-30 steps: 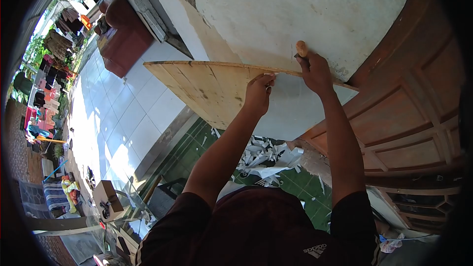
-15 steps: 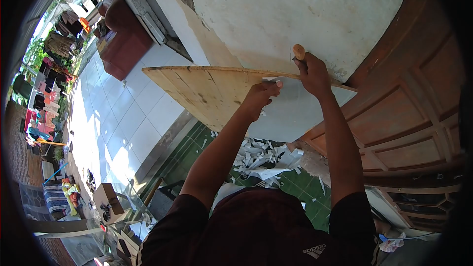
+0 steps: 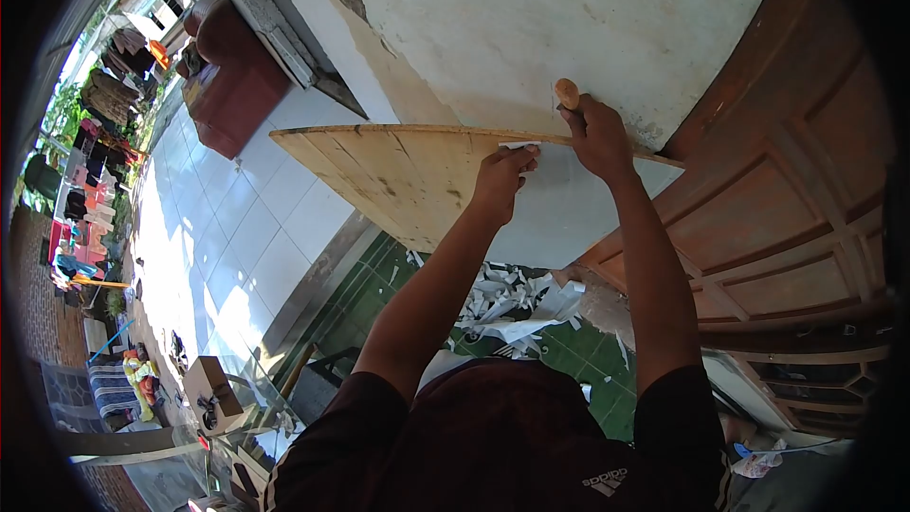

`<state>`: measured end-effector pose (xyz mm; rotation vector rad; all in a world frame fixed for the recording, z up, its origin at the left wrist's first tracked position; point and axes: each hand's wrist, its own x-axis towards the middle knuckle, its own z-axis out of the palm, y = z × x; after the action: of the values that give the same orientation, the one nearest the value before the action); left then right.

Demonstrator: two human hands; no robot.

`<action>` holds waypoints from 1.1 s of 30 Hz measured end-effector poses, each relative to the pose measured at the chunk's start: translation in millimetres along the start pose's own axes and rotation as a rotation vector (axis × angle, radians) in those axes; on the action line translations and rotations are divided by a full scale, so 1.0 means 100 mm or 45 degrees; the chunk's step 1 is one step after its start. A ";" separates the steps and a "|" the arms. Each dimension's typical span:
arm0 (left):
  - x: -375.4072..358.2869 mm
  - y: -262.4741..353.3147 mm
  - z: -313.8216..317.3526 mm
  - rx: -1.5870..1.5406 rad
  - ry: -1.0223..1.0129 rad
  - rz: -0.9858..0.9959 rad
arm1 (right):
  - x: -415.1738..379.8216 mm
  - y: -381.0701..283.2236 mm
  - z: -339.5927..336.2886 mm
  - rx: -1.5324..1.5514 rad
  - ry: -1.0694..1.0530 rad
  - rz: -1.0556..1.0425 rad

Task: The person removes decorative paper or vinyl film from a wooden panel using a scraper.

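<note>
A wooden board (image 3: 398,171) stands on edge against the wall, bare wood on its left part and a white surface layer (image 3: 573,213) on its right. My left hand (image 3: 504,178) is closed at the border between the two, pinching a white strip (image 3: 517,144) by the board's top edge. Farther right, my right hand (image 3: 601,140) wraps round a tool with a rounded wooden handle (image 3: 567,93). The tool's working end is hidden by the hand, so its kind does not show. That hand rests close to the top edge of the board.
Torn white scraps (image 3: 512,308) lie heaped on the green tiled floor (image 3: 597,356) below the board. A brown panelled door (image 3: 758,218) is on the right, a worn wall (image 3: 531,28) ahead. At left are a red sofa (image 3: 232,95) and a cardboard box (image 3: 210,393).
My left fingers have moved slightly up toward the board's top edge and curled in tighter. My right hand keeps its grip on the tool, almost unmoved. The view has shifted slightly.
</note>
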<state>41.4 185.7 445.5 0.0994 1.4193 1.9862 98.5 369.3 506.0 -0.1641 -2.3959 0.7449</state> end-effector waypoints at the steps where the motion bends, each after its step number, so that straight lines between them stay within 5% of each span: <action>1: 0.01 0.02 0.00 -0.016 0.005 -0.010 | 0.01 0.00 -0.01 -0.009 -0.001 -0.009; 20: -0.05 0.08 -0.04 -0.049 0.083 0.113 | 0.01 -0.10 -0.05 -0.044 -0.036 0.047; 29: 0.12 -0.17 -0.25 -0.153 -0.123 0.230 | 0.03 -0.06 -0.02 -0.046 -0.012 0.010; 33: -0.16 0.03 -0.14 0.366 -0.038 0.199 | 0.04 -0.04 -0.03 -0.002 -0.007 0.045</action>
<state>45.7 164.9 447.6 0.3771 1.7148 1.8801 97.5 368.3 512.2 -0.2060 -2.4043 0.7610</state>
